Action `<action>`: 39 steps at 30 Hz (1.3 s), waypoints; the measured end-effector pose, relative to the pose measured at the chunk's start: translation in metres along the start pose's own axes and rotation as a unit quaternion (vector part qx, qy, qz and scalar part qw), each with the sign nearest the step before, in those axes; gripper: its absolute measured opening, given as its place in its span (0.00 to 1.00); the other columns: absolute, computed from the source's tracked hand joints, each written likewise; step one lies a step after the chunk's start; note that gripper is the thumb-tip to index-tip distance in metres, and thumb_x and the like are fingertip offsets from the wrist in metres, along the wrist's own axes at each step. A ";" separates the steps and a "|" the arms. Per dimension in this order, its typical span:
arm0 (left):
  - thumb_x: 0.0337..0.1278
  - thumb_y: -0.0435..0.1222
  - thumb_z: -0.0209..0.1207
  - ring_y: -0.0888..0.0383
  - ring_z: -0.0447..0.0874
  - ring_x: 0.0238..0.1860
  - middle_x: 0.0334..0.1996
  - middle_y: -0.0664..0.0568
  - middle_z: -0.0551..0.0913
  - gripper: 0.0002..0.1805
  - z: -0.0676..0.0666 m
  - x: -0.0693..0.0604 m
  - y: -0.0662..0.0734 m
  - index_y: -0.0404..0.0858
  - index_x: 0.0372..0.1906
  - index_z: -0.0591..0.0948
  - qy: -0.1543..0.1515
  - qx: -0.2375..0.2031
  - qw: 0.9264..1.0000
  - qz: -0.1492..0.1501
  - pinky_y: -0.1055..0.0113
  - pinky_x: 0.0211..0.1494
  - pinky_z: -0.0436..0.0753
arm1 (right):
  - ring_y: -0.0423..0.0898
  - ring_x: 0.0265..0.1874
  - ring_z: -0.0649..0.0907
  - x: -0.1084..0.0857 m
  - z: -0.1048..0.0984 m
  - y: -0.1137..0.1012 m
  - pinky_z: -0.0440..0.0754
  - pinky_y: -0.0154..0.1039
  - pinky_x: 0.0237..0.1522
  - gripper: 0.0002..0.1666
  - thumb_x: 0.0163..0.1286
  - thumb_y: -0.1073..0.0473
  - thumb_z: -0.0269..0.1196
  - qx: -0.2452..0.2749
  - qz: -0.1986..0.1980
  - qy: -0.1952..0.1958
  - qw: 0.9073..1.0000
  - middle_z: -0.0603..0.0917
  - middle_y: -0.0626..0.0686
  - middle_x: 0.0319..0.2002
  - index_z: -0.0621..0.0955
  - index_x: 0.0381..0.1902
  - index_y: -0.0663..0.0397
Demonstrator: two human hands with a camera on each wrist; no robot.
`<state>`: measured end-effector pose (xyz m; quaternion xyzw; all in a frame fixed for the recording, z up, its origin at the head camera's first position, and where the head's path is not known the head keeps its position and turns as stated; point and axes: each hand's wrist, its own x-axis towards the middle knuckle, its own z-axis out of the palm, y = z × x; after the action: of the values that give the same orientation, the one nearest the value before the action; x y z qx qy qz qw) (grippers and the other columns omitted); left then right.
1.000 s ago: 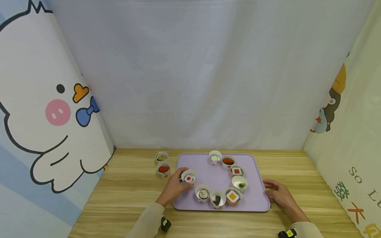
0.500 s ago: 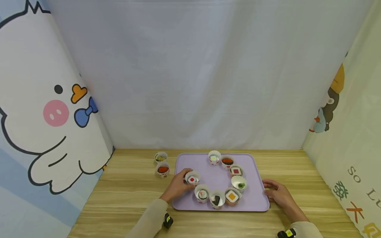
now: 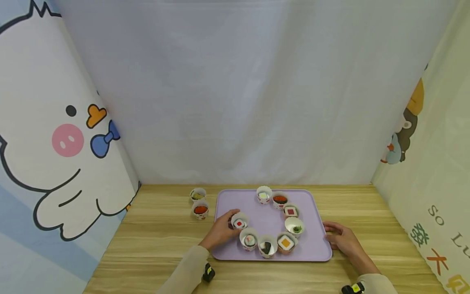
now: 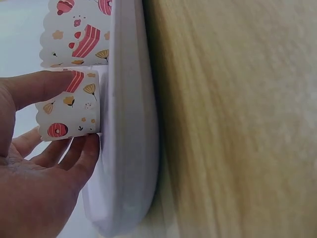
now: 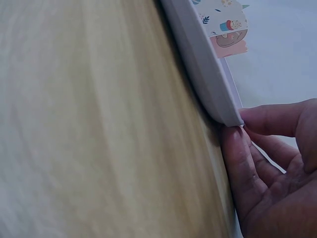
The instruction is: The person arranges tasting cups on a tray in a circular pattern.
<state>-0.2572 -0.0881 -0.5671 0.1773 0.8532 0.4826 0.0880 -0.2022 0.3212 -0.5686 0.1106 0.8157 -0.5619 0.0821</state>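
My left hand (image 3: 222, 231) holds a patterned paper cup (image 3: 240, 221) between thumb and fingers at the left part of the lilac tray (image 3: 235, 200). Inside that cup lies a sushi piece, white with a red centre. In the left wrist view, the cup (image 4: 74, 109) stands close to the tray's surface, right beside another printed cup (image 4: 79, 32). At the tray's right edge my right hand (image 3: 344, 242) pinches the rim, as the right wrist view shows with the thumb above and fingers (image 5: 237, 148) below the rim (image 5: 230, 106).
Several more cups with sushi pieces form a curve on the tray, among them one with an orange-centred piece (image 3: 287, 243) and one with red topping (image 3: 280, 199). Left of the tray, on the wooden table (image 3: 161, 228), stand a red-topped cup (image 3: 200, 210) and a greenish-filled cup (image 3: 198, 195).
My left hand has moved right with the paper cup, bringing it up to the neighbouring cup on the tray. My right hand stays at the tray's right edge.
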 end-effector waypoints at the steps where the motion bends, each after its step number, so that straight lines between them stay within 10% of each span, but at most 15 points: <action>1: 0.51 0.30 0.69 0.44 0.81 0.52 0.58 0.36 0.77 0.37 0.000 0.000 0.000 0.31 0.68 0.68 0.000 -0.005 1.000 0.000 0.58 0.51 0.83 | 0.36 0.34 0.82 0.000 0.000 0.000 0.84 0.36 0.32 0.34 0.63 0.69 0.62 0.000 0.000 0.001 1.000 0.79 0.63 0.54 0.68 0.67 0.71; 39: 0.55 0.26 0.65 0.41 0.73 0.64 0.65 0.37 0.73 0.31 -0.028 -0.020 0.017 0.37 0.65 0.71 0.080 -0.070 0.994 0.025 0.48 0.63 0.77 | 0.37 0.36 0.81 0.002 0.000 0.004 0.84 0.37 0.34 0.34 0.64 0.68 0.62 -0.011 0.002 0.000 1.000 0.77 0.64 0.55 0.68 0.67 0.69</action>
<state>-0.2443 -0.1096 -0.5386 0.1526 0.8168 0.5561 0.0193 -0.2029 0.3226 -0.5722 0.1117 0.8214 -0.5529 0.0845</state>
